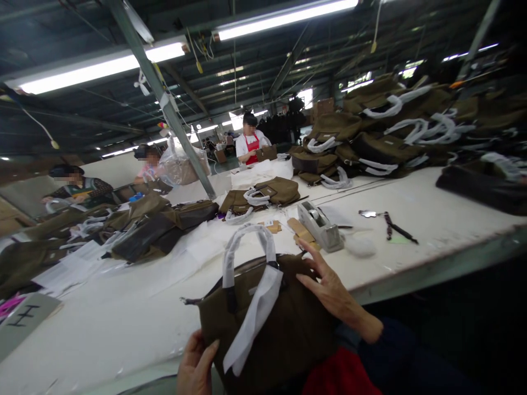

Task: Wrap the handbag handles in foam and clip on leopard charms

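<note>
An olive-brown handbag [304, 323] stands at the near table edge, close to my body. White wrapping covers its handles; one arches above the bag and the other hangs across the front. My left hand [196, 362] grips the lower left side, its thumb at the edge and the other fingers partly hidden. At the upper right, my right hand [333, 293] holds the bag's side, with the thumb against the front and the fingers along the top corner. A short strap end [189, 301] sticks out from the bag's left top corner.
A tape dispenser [319, 226] sits beyond the bag, near brown card pieces [303, 233] and a dark tool [401, 231]. Bags [370, 137] are heaped at right, with more bags [148, 230] at left. A slanted post [181, 120] rises behind. Several people work across the table.
</note>
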`<state>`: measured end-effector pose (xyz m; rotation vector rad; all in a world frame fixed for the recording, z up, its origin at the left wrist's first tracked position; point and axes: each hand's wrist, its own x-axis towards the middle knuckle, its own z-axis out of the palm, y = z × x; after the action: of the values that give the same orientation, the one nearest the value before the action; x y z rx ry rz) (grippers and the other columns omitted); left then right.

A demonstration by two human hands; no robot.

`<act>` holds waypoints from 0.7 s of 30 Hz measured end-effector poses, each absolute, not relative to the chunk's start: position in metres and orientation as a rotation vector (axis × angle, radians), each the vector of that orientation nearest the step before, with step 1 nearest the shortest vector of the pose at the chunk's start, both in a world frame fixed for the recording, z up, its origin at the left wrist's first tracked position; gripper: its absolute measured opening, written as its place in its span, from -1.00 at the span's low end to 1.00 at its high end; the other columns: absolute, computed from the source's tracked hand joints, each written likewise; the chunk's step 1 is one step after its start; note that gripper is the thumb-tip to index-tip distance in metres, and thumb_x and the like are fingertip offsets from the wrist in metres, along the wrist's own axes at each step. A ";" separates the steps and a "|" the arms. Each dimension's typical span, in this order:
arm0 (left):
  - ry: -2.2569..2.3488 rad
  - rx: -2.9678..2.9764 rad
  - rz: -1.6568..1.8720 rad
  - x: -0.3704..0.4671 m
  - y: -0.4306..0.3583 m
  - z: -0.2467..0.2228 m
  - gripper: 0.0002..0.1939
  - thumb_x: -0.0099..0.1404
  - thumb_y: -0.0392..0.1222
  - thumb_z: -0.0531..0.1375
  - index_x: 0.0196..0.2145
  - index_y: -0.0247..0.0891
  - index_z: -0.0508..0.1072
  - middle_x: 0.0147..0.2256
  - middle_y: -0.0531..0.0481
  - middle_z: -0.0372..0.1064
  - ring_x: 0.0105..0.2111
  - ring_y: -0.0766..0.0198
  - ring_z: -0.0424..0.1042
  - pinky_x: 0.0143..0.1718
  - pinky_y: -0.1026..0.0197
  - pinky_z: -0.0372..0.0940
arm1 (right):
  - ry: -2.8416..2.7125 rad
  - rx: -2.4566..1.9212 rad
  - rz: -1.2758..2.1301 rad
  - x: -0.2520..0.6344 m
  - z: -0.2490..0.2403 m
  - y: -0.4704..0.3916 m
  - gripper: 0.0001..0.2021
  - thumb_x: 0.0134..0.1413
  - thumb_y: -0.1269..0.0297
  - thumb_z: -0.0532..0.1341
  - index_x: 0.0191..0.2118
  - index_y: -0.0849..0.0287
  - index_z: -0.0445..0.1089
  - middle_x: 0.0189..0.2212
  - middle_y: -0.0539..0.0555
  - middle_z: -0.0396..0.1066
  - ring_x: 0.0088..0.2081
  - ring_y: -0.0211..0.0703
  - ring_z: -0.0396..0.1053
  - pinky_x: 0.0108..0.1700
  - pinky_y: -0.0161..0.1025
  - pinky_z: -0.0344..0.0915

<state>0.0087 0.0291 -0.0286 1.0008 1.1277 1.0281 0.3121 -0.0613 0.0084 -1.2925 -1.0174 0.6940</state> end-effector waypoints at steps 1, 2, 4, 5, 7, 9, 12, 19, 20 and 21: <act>1.097 1.008 1.061 0.010 0.028 -0.024 -0.52 -0.08 -0.09 0.45 -0.21 -0.22 0.42 -0.26 0.02 0.54 -0.21 0.14 0.49 -0.19 0.23 0.36 | -1.006 -1.286 0.681 0.314 0.012 -0.065 -0.23 0.14 0.27 0.19 0.39 -0.04 -0.18 0.10 0.13 0.35 0.00 -0.08 0.41 -0.06 -0.13 0.44; 1.068 1.015 1.092 0.012 0.028 -0.018 -0.54 -0.07 -0.09 0.46 -0.23 -0.21 0.41 -0.28 0.04 0.53 -0.23 0.17 0.47 -0.20 0.25 0.36 | -0.999 -1.277 0.661 0.316 0.016 -0.068 -0.21 0.15 0.26 0.19 0.40 -0.05 -0.22 0.12 0.14 0.34 0.01 -0.07 0.41 -0.04 -0.12 0.44; 1.020 1.033 1.141 0.015 0.029 -0.004 -0.58 -0.05 -0.08 0.45 -0.27 -0.19 0.40 -0.31 0.08 0.51 -0.26 0.22 0.45 -0.22 0.28 0.35 | -0.995 -1.243 0.609 0.320 0.029 -0.070 -0.18 0.16 0.25 0.20 0.41 -0.06 -0.28 0.16 0.14 0.30 0.06 -0.06 0.39 0.03 -0.09 0.41; 1.002 1.038 1.170 0.017 0.030 0.004 -0.59 -0.04 -0.09 0.45 -0.28 -0.18 0.39 -0.31 0.10 0.50 -0.26 0.24 0.43 -0.22 0.30 0.34 | -0.994 -1.218 0.578 0.322 0.037 -0.069 -0.17 0.16 0.25 0.21 0.41 -0.07 -0.30 0.18 0.14 0.29 0.09 -0.06 0.37 0.08 -0.08 0.38; 0.965 1.044 1.242 0.022 0.032 0.020 -0.61 -0.03 -0.11 0.45 -0.28 -0.16 0.40 -0.29 0.12 0.48 -0.23 0.27 0.41 -0.19 0.33 0.33 | -0.987 -1.164 0.525 0.326 0.051 -0.067 -0.16 0.16 0.27 0.21 0.42 -0.07 -0.30 0.20 0.12 0.28 0.14 -0.08 0.33 0.20 -0.07 0.27; 0.935 1.071 1.292 0.029 0.033 0.031 -0.63 -0.02 -0.14 0.44 -0.26 -0.14 0.42 -0.25 0.12 0.47 -0.15 0.25 0.40 -0.12 0.32 0.32 | -0.981 -1.112 0.521 0.331 0.060 -0.063 -0.17 0.15 0.31 0.21 0.41 -0.06 -0.26 0.18 0.10 0.30 0.15 -0.11 0.31 0.27 -0.06 0.16; 0.947 1.138 1.229 0.036 0.032 0.034 -0.61 -0.01 -0.13 0.41 -0.20 -0.15 0.47 -0.17 0.05 0.49 0.00 0.11 0.37 0.02 0.21 0.29 | -0.941 -1.071 0.606 0.340 0.054 -0.059 -0.22 0.10 0.34 0.22 0.37 -0.02 -0.13 0.14 0.09 0.35 0.14 -0.11 0.32 0.28 -0.04 0.13; 0.940 1.066 1.203 0.015 0.049 0.023 -0.68 0.04 -0.05 0.34 -0.24 -0.21 0.52 -0.18 -0.03 0.52 -0.04 0.03 0.42 -0.03 0.13 0.35 | -0.867 -1.080 0.712 0.350 0.031 -0.064 -0.30 0.04 0.33 0.25 0.29 0.03 0.03 0.09 0.10 0.40 0.11 -0.07 0.36 0.24 -0.01 0.19; 0.946 1.103 1.224 0.011 0.054 0.030 -0.67 0.08 -0.03 0.33 -0.21 -0.22 0.52 -0.17 -0.04 0.51 -0.06 0.06 0.42 -0.07 0.17 0.36 | -0.880 -1.084 0.718 0.351 0.032 -0.064 -0.31 0.03 0.34 0.25 0.28 0.03 0.04 0.08 0.10 0.41 0.10 -0.07 0.37 0.24 0.00 0.20; 0.952 1.159 1.254 0.007 0.059 0.039 -0.65 0.10 -0.01 0.32 -0.18 -0.22 0.52 -0.15 -0.04 0.49 -0.07 0.09 0.42 -0.10 0.21 0.36 | -0.894 -1.083 0.726 0.351 0.034 -0.065 -0.32 0.03 0.34 0.24 0.27 0.03 0.05 0.07 0.09 0.41 0.10 -0.06 0.37 0.23 -0.01 0.21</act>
<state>0.0074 0.0592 0.0387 1.1589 0.9522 1.2540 0.3513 -0.0646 0.0335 -1.0828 -0.8936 0.7261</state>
